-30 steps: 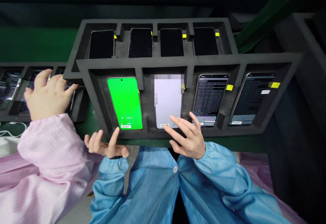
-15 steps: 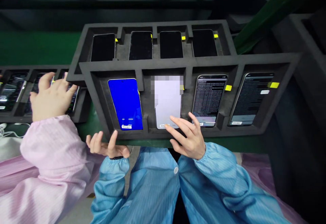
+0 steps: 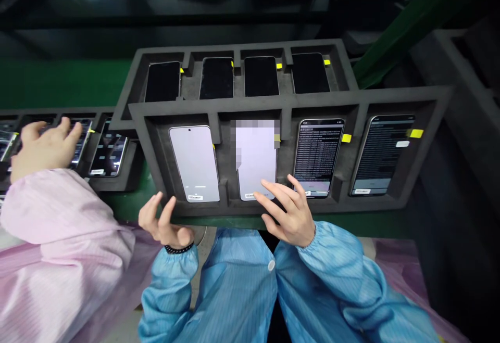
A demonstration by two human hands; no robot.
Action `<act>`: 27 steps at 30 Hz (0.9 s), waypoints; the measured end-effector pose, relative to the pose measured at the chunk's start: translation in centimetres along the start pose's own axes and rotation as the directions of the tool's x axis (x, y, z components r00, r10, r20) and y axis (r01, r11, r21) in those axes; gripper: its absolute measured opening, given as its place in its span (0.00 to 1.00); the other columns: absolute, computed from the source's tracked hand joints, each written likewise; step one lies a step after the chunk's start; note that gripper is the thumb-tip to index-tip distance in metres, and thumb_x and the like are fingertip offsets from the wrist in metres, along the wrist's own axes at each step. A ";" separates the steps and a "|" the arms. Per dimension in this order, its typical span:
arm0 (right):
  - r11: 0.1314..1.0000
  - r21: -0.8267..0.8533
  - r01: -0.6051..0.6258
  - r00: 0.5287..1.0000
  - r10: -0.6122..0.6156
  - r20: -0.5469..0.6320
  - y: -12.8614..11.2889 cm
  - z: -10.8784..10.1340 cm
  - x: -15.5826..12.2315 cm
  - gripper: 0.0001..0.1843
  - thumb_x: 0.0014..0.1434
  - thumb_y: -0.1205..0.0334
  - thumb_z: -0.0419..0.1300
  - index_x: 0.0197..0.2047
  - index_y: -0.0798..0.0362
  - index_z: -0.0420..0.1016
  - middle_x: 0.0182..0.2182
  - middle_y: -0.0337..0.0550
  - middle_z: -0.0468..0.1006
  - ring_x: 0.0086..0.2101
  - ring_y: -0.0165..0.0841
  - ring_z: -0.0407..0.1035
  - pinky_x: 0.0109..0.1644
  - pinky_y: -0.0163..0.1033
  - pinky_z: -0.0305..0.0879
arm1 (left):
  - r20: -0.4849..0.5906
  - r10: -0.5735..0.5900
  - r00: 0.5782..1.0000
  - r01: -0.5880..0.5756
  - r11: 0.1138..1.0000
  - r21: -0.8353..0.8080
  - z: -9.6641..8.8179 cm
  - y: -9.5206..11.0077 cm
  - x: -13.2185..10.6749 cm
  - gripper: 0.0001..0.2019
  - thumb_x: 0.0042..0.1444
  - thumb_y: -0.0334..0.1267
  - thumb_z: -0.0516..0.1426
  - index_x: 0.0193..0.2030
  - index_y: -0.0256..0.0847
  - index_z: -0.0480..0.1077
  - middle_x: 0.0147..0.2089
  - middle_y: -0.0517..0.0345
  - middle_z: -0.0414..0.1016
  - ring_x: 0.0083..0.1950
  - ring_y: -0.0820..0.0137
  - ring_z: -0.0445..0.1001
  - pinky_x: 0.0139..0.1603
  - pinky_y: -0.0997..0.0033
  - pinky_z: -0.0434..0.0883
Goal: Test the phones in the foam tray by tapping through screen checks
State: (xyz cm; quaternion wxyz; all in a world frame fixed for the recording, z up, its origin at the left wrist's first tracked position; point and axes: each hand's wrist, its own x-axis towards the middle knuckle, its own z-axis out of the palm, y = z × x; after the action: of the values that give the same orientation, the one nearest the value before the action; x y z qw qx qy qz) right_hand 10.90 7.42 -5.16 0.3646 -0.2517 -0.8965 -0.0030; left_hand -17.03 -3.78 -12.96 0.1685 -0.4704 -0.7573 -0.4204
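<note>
A dark foam tray in front of me holds a row of phones. The leftmost phone shows a plain white screen. The second phone is also lit pale. Two phones to the right, the third phone and the fourth phone, show dark text screens. My right hand is open, its fingertips at the bottom of the second phone's screen. My left hand hovers open, palm up, just below the tray's front edge under the leftmost phone, holding nothing.
A second foam tray behind holds several dark phones. At the left, another person's hand in a pink sleeve rests on phones in a lower tray. A green belt runs behind.
The leftmost phone's screen went from green to blue to white. My left hand drew back slightly from the tray edge. The other person's hand moved left along the lower tray.
</note>
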 end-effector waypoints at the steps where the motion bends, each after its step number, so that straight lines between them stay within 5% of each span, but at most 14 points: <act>1: 1.000 0.001 -0.005 1.000 0.005 -0.003 0.0 0.0 0.0 0.19 0.63 0.66 0.56 0.57 0.52 0.76 0.53 0.49 0.82 0.51 0.37 0.73 0.71 0.54 0.60 | -0.023 0.035 0.999 -0.035 0.999 -0.008 -0.3 1.1 0.9 0.43 0.58 0.71 0.35 0.52 0.37 0.73 0.55 0.34 0.70 0.62 0.47 0.64 0.64 0.39 0.61; 5: 1.000 0.007 -0.022 0.999 0.022 -0.030 0.0 -0.1 0.1 0.19 0.63 0.67 0.56 0.56 0.53 0.76 0.53 0.51 0.82 0.50 0.37 0.73 0.71 0.54 0.61 | 0.055 0.089 0.995 -0.091 0.995 0.035 -1.5 5.3 4.5 0.26 0.65 0.48 0.52 0.65 0.37 0.68 0.55 0.42 0.78 0.59 0.54 0.70 0.65 0.50 0.63; 9: 0.999 0.017 -0.045 0.998 0.046 -0.050 -0.1 -0.1 0.3 0.18 0.65 0.65 0.54 0.56 0.53 0.76 0.52 0.50 0.83 0.51 0.37 0.73 0.69 0.52 0.63 | 0.184 -0.062 0.981 0.032 0.986 0.162 -2.1 9.0 6.5 0.31 0.65 0.49 0.51 0.71 0.36 0.61 0.55 0.43 0.78 0.56 0.52 0.70 0.65 0.49 0.62; 12: 0.996 0.054 -0.077 0.993 0.082 -0.090 -0.3 0.0 0.1 0.19 0.65 0.64 0.54 0.56 0.54 0.76 0.54 0.51 0.82 0.53 0.37 0.72 0.70 0.52 0.63 | 0.298 -0.241 0.923 0.214 0.969 0.120 -2.0 10.7 7.4 0.34 0.65 0.51 0.48 0.72 0.33 0.59 0.59 0.39 0.74 0.54 0.51 0.72 0.62 0.48 0.66; 16: 0.989 0.087 -0.123 0.984 0.133 -0.120 -0.5 0.4 -0.4 0.21 0.63 0.64 0.55 0.59 0.56 0.74 0.56 0.52 0.80 0.56 0.37 0.70 0.71 0.52 0.62 | 0.391 -0.424 0.817 0.371 0.906 0.205 -1.9 10.6 8.7 0.32 0.63 0.50 0.45 0.70 0.37 0.63 0.62 0.37 0.69 0.60 0.45 0.69 0.63 0.38 0.65; 19: 0.984 0.102 -0.147 0.976 0.161 -0.145 -0.6 0.6 -0.6 0.22 0.63 0.64 0.56 0.60 0.56 0.74 0.57 0.53 0.79 0.58 0.38 0.69 0.70 0.50 0.63 | 0.363 -0.413 0.835 0.383 0.910 0.156 -2.3 9.4 9.4 0.24 0.58 0.50 0.46 0.52 0.41 0.73 0.53 0.41 0.73 0.58 0.40 0.71 0.59 0.32 0.67; 22: 0.976 0.130 -0.172 0.961 0.196 -0.198 -0.6 0.6 -0.8 0.21 0.64 0.63 0.54 0.58 0.55 0.75 0.57 0.52 0.79 0.57 0.36 0.70 0.69 0.48 0.65 | 0.447 -0.317 0.836 0.359 0.933 -0.009 -2.9 8.9 9.3 0.16 0.52 0.56 0.52 0.36 0.47 0.67 0.42 0.50 0.74 0.46 0.44 0.75 0.53 0.33 0.70; 25: 0.973 0.121 -0.199 0.961 0.218 -0.171 -0.6 0.8 -1.1 0.21 0.63 0.64 0.54 0.58 0.54 0.76 0.56 0.51 0.80 0.57 0.36 0.70 0.68 0.47 0.67 | 0.502 -0.421 0.755 0.510 0.859 -0.048 -3.3 9.3 8.6 0.17 0.50 0.58 0.58 0.41 0.53 0.67 0.45 0.54 0.75 0.53 0.40 0.74 0.56 0.32 0.69; 27: 0.969 0.119 -0.216 0.957 0.235 -0.173 -0.8 0.9 -1.4 0.21 0.63 0.64 0.53 0.57 0.52 0.76 0.55 0.49 0.80 0.56 0.35 0.71 0.66 0.47 0.69 | 0.530 -0.370 0.763 0.500 0.858 -0.121 -3.6 9.2 8.2 0.20 0.52 0.58 0.58 0.49 0.57 0.68 0.50 0.53 0.77 0.60 0.37 0.71 0.59 0.30 0.68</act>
State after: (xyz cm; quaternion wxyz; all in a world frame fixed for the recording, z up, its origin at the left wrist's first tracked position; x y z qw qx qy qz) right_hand 10.85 6.29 -6.58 0.4567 -0.3326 -0.8230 0.0594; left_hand -13.76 -0.10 -1.11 -0.1931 -0.3881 -0.8030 -0.4089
